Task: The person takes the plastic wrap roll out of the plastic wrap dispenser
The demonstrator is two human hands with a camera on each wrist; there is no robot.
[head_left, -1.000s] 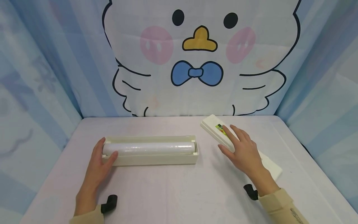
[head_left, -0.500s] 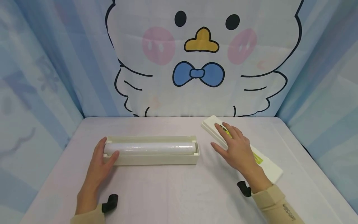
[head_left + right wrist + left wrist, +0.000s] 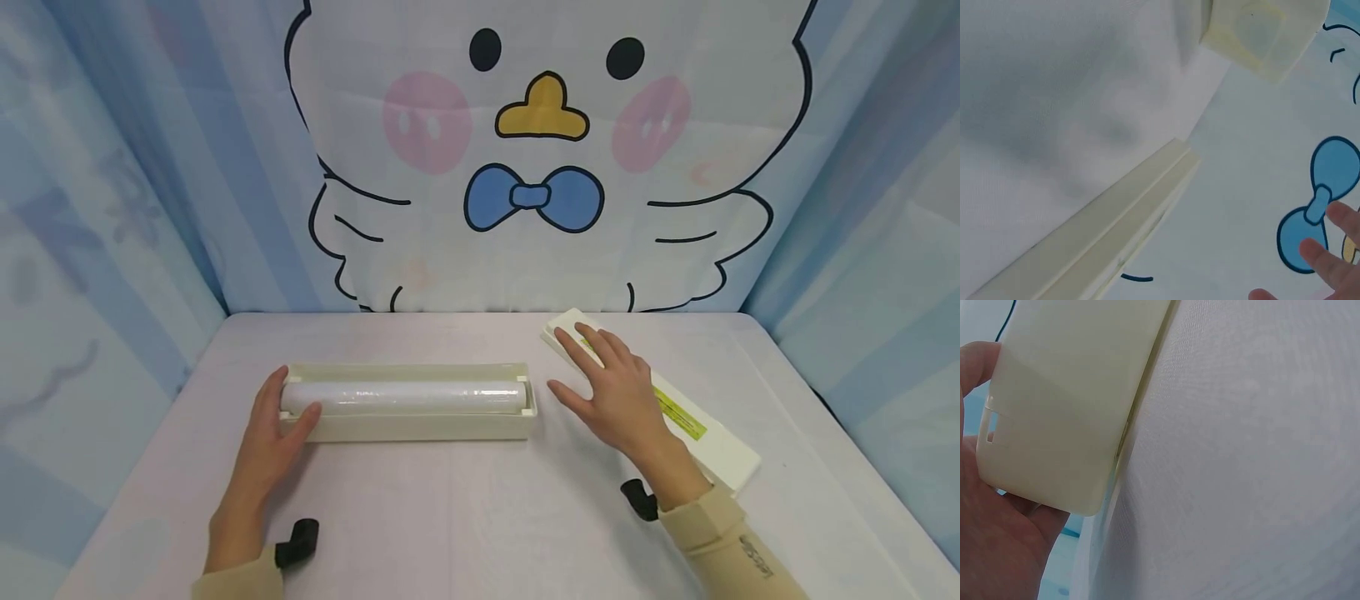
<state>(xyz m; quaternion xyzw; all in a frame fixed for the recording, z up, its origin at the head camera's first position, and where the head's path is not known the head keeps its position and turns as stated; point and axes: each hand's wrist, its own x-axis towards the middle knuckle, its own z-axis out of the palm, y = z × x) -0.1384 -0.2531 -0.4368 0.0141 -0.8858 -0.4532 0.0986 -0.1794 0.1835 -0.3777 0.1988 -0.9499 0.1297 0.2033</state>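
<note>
The person's left grip, a bare hand in the left part of the head view, is clamped on the left end of a long off-white box, its thumb over the front rim and its fingers round the back. The box is open at the top and lies just left of the frame's centre, level across the tabletop. In it sits a white roll with a glossy surface, lengthwise and nearly as long as the inside. The left wrist view shows a small slot in the box near its held end.

The right grip, right of centre, has its fingers spread apart in front of a long white lid-like piece, which slants from upper centre-right down toward the right side and bears a yellow-green label. In the right wrist view the spread fingertips stand apart from that piece.

Beige sleeves enter at the bottom, and across the top hangs a backdrop printed with a blue bow tie.
</note>
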